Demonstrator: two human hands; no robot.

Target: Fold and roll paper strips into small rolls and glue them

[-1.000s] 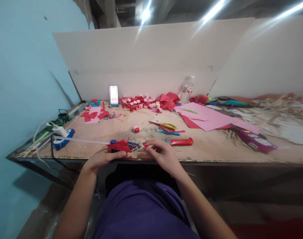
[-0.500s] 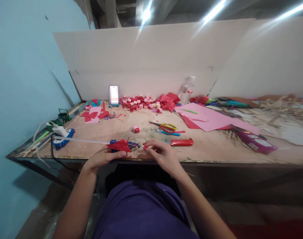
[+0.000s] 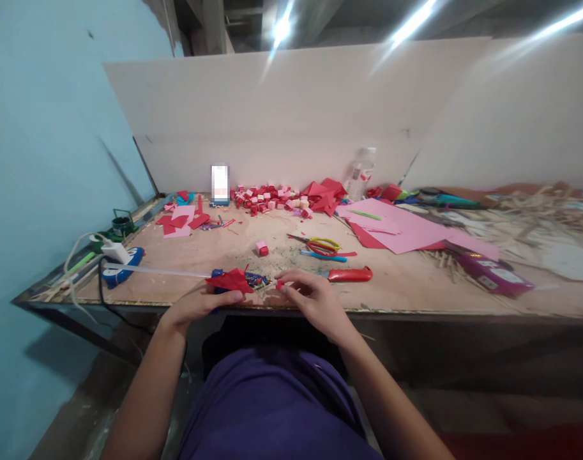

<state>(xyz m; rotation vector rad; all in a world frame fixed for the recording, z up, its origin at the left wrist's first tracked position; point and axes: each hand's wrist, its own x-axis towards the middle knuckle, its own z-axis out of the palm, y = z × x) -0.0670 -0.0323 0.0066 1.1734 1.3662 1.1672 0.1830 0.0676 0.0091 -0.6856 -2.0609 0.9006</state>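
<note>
At the table's front edge, my left hand is closed on a red paper piece, its thumb along the near side. Partly under that paper lies a blue tool that looks like a glue gun, with a long clear stick running out to the left. My right hand pinches a small red paper bit between thumb and fingers, just right of the tool's tip. Beyond the hands sits a small pink-and-red cube.
Scissors, a blue pen-like tool and a red-handled knife lie to the right. Behind are a pile of small cubes, a phone and a bottle. Pink sheets and a blue power strip flank them.
</note>
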